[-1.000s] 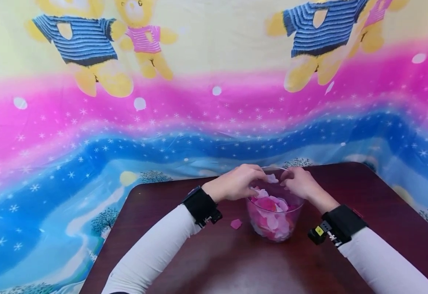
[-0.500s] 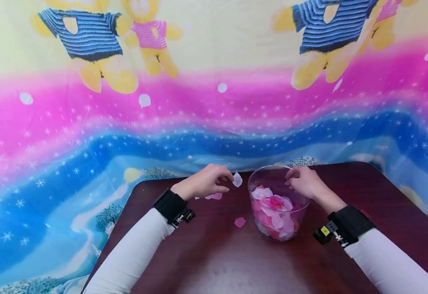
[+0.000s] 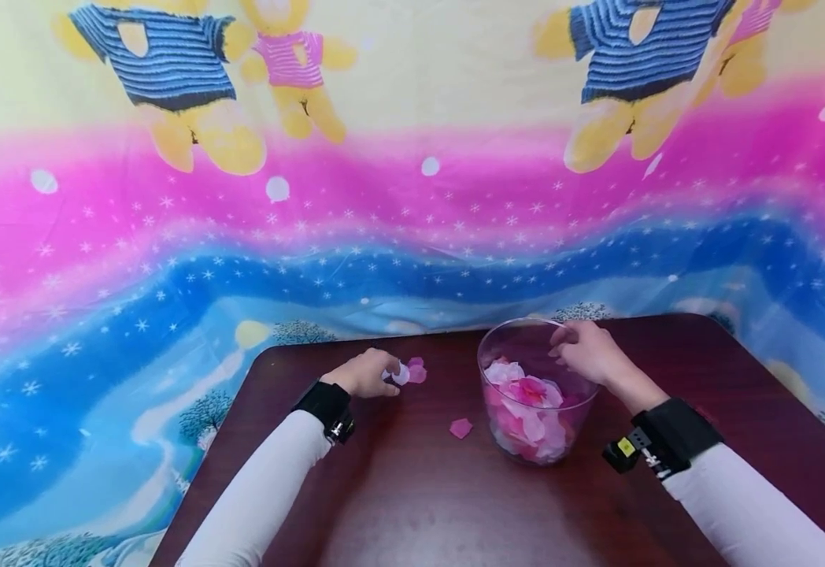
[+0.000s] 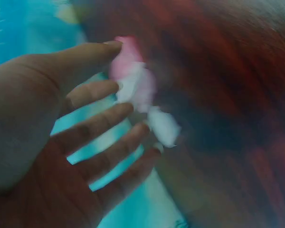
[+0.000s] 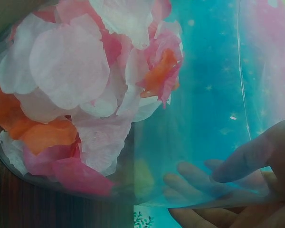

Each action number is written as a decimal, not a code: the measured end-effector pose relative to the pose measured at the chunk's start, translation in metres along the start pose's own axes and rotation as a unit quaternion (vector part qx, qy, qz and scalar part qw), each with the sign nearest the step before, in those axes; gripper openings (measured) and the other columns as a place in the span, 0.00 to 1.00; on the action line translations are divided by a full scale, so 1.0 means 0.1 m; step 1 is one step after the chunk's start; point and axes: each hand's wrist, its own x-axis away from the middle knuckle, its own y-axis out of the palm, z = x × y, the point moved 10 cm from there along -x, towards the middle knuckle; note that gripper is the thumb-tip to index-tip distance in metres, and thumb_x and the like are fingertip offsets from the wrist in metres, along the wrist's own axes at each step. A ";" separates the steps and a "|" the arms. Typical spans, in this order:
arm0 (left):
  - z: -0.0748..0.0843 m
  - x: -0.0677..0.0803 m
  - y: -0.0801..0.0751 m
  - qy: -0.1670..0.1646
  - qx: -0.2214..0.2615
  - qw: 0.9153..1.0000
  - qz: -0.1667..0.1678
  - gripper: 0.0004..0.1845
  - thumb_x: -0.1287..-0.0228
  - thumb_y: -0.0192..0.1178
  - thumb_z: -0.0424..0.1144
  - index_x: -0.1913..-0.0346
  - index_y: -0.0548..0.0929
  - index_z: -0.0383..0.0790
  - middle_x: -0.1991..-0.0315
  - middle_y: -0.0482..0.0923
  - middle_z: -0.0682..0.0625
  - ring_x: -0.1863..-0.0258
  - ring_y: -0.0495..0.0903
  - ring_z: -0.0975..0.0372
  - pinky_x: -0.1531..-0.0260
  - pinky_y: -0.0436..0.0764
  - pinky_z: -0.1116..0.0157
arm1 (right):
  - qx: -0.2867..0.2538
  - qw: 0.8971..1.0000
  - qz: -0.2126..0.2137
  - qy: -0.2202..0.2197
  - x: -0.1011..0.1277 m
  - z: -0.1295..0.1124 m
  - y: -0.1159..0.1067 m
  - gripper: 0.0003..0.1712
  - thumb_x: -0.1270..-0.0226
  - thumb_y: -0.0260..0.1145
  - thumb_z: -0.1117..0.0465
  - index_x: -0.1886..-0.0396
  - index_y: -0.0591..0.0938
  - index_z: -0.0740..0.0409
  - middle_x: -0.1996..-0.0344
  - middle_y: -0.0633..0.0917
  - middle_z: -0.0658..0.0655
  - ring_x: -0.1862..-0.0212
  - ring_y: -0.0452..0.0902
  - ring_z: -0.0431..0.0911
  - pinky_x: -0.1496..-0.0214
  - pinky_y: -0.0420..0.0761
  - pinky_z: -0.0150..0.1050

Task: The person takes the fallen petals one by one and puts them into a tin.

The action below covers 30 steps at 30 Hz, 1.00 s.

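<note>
My left hand point(image 3: 366, 373) is over the table's far left part, fingers spread and slightly bent around a few fabric-like flower petals. In the left wrist view, a pink petal point(image 4: 125, 56) lies beyond the thumb tip and a white petal point(image 4: 165, 127) near the outer fingertips; blur hides whether they touch. With thumb and fingers on either side of its wall, my right hand point(image 3: 588, 352) grips the rim of a clear bucket-like container point(image 3: 579, 411). Pink, white and orange petals point(image 5: 69, 64) fill its lower part. A single pink petal point(image 3: 461, 428) lies left of the container.
The dark reddish-brown table point(image 3: 412, 504) has rounded far corners. Behind it hangs a cloth backdrop point(image 3: 412, 213) with teddy bears and snowflakes, close to the table's far edge. Each wrist wears a black band with a small camera point(image 3: 621, 454).
My left hand has moved left from above the container, carrying a pale petal partway, then lowered to the petals on the table. The right hand keeps its grip on the rim.
</note>
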 end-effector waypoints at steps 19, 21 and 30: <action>-0.28 -0.34 0.39 -0.133 -0.078 0.987 0.041 0.11 0.23 0.57 0.43 0.60 0.85 0.40 0.61 0.84 0.43 0.64 0.83 0.52 0.59 0.81 0.56 | -0.011 1.000 0.001 -0.011 0.07 -0.07 0.18 0.12 0.30 0.55 0.72 0.52 0.80 0.72 0.59 0.87 0.69 0.60 0.85 0.57 0.61 0.84 0.45; -0.20 -0.35 0.40 -0.103 -0.043 0.993 0.029 0.07 0.23 0.58 0.37 0.62 0.81 0.41 0.69 0.81 0.47 0.71 0.79 0.57 0.65 0.78 0.60 | -0.006 1.000 0.003 -0.012 0.06 -0.07 0.15 0.12 0.30 0.55 0.71 0.52 0.80 0.72 0.59 0.87 0.69 0.59 0.85 0.58 0.62 0.84 0.45; 0.40 -0.21 0.38 0.027 0.016 0.998 -0.057 0.10 0.25 0.61 0.36 0.66 0.86 0.37 0.75 0.84 0.49 0.83 0.76 0.66 0.79 0.75 0.70 | 0.004 1.000 0.008 -0.004 0.04 -0.03 -0.03 0.14 0.31 0.54 0.71 0.51 0.80 0.73 0.56 0.87 0.71 0.56 0.85 0.61 0.60 0.85 0.46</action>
